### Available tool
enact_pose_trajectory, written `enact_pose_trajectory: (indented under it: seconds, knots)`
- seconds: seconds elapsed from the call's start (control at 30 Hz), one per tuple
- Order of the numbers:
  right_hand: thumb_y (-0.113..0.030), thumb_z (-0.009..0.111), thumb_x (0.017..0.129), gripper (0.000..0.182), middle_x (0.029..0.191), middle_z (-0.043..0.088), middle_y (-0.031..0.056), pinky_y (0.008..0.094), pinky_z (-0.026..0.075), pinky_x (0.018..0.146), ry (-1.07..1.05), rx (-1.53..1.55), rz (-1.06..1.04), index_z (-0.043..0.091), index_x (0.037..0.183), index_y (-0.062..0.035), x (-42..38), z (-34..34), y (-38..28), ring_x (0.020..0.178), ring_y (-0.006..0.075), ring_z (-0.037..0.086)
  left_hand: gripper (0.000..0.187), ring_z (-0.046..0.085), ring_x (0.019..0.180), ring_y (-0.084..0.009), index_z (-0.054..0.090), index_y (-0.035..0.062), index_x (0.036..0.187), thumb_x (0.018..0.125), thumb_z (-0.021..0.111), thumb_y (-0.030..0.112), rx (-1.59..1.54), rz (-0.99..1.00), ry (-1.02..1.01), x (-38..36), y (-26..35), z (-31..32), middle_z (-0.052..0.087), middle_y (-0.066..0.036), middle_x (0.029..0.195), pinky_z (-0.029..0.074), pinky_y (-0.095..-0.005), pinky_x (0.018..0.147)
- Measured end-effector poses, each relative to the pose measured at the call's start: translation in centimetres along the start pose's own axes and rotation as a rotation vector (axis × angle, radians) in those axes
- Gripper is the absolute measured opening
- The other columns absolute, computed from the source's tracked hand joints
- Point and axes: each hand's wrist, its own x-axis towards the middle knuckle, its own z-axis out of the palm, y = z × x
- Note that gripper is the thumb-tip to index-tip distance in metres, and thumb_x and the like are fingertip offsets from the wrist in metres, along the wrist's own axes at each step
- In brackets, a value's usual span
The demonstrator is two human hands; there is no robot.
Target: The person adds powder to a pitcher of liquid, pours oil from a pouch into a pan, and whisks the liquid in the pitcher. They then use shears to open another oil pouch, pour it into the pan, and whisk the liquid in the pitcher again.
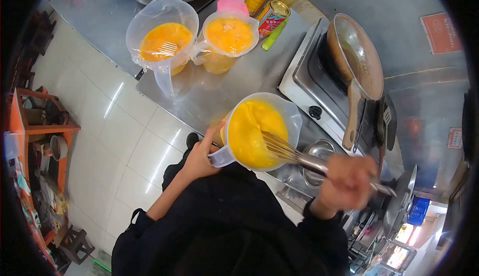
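L hand point(201, 155) holds clear jug point(293, 114) at handle side, near counter point(239, 82) edge — R hand point(349, 181), blurred, closed round whisk point(313, 163), wires in yellow liquid point(247, 131). Jug B point(171, 9) + jug C point(219, 64) w/ orange liquid farther back — stove point(305, 69) on right.

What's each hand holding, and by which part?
The right hand holds the whisk by its handle; the left hand holds the jug at its handle side.

Whisk point(312, 162) in yellow liquid point(248, 129) — translucent jug point(293, 117)
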Motion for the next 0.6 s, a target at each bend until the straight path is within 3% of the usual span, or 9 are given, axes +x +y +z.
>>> enact_pose_trajectory:
  seconds: [0.1, 0.13, 0.23, 0.3, 0.33, 0.4, 0.47, 0.57, 0.6]
  knots:
    - [-0.017, 0.048, 0.085, 0.02, 0.051, 0.038, 0.0016, 0.0263, 0.032, 0.041, -0.057, 0.143, -0.247, 0.042, 0.068, -0.009, -0.3, -1.2, 1.8, 0.042, 0.0107, 0.035, 0.093, 0.063, 0.067, -0.0284, 0.019, 0.0225, 0.135, 0.058, 0.064, -0.002, 0.013, -0.051, -0.011, 0.2, 0.1, -0.1, 0.062, -0.013, 0.065, 0.047, -0.029, 0.062]
    - [-0.013, 0.05, 0.082, 0.022, 0.05, 0.041, 0.0018, 0.0257, 0.032, 0.04, -0.357, -0.157, -0.087, 0.04, 0.063, -0.0099, -0.1, -1.4, 3.3, 0.04, 0.0117, 0.037, 0.093, 0.063, 0.067, -0.0284, 0.019, 0.0224, 0.136, 0.058, 0.064, -0.002, 0.013, -0.051, -0.003, 0.1, 0.0, -0.1, 0.062, -0.013, 0.065, 0.047, -0.0293, 0.062]
    - [-0.013, 0.056, 0.078, 0.031, 0.049, 0.043, 0.0023, 0.0252, 0.03, 0.038, -0.334, -0.343, 0.028, 0.036, 0.054, -0.0122, -0.1, -0.6, 3.5, 0.036, 0.011, 0.035, 0.093, 0.063, 0.067, -0.0286, 0.019, 0.0222, 0.135, 0.058, 0.065, -0.002, 0.005, -0.065, -0.01, 0.0, 0.1, 0.3, 0.062, -0.013, 0.067, 0.047, -0.0299, 0.063]
    - [-0.015, 0.06, 0.075, 0.032, 0.051, 0.045, 0.0041, 0.0261, 0.035, 0.041, 0.021, 0.185, 0.018, 0.038, 0.053, -0.0093, 0.4, 0.2, -0.1, 0.04, 0.0126, 0.042, 0.093, 0.063, 0.067, -0.0289, 0.019, 0.0221, 0.135, 0.058, 0.065, -0.001, -0.005, -0.063, -0.015, -0.1, 0.1, 0.4, 0.063, -0.013, 0.067, 0.048, -0.0304, 0.064]
    - [-0.018, 0.062, 0.075, 0.037, 0.049, 0.046, 0.0028, 0.0255, 0.037, 0.042, 0.139, 0.077, -0.183, 0.037, 0.051, -0.008, -0.3, 1.4, 1.0, 0.041, 0.0112, 0.045, 0.094, 0.063, 0.067, -0.0293, 0.019, 0.0219, 0.135, 0.058, 0.066, -0.001, 0.004, -0.036, -0.019, -0.1, -0.2, 0.5, 0.063, -0.013, 0.068, 0.048, -0.0305, 0.064]
    - [-0.012, 0.045, 0.076, 0.027, 0.046, 0.035, 0.0016, 0.0235, 0.026, 0.037, -0.402, -0.675, -0.253, 0.03, 0.055, -0.0125, -0.1, -0.8, 3.3, 0.035, 0.0071, 0.03, 0.094, 0.063, 0.067, -0.0297, 0.018, 0.0218, 0.135, 0.058, 0.066, -0.001, 0.026, -0.017, -0.033, -0.2, -0.3, 0.0, 0.063, -0.013, 0.068, 0.048, -0.0306, 0.064]
    - [-0.014, 0.046, 0.075, 0.026, 0.046, 0.036, 0.002, 0.0232, 0.028, 0.037, -0.602, -0.586, -0.129, 0.03, 0.055, -0.0127, 1.5, 0.5, 3.5, 0.036, 0.0071, 0.031, 0.095, 0.063, 0.067, -0.0302, 0.017, 0.0214, 0.136, 0.058, 0.066, -0.001, 0.036, -0.027, -0.029, -0.2, -0.2, 0.1, 0.063, -0.013, 0.068, 0.048, -0.0308, 0.064]
    - [-0.017, 0.05, 0.075, 0.025, 0.051, 0.044, 0.0026, 0.0258, 0.036, 0.045, -0.189, 0.165, -0.262, 0.036, 0.056, -0.0097, 0.2, 0.1, 0.5, 0.043, 0.0127, 0.044, 0.095, 0.062, 0.067, -0.0302, 0.016, 0.0209, 0.136, 0.058, 0.066, 0.0, 0.05, -0.067, -0.073, -0.4, 0.1, 0.1, 0.063, -0.013, 0.068, 0.048, -0.0315, 0.063]
    - [-0.018, 0.05, 0.077, 0.024, 0.052, 0.045, 0.0025, 0.0267, 0.036, 0.045, -0.395, -0.349, -0.219, 0.038, 0.058, -0.0094, -0.2, -0.3, 1.2, 0.043, 0.0131, 0.044, 0.095, 0.062, 0.067, -0.0302, 0.016, 0.0209, 0.136, 0.058, 0.066, 0.0, 0.044, -0.06, -0.059, -0.2, 0.2, 0.2, 0.063, -0.013, 0.068, 0.048, -0.0315, 0.063]
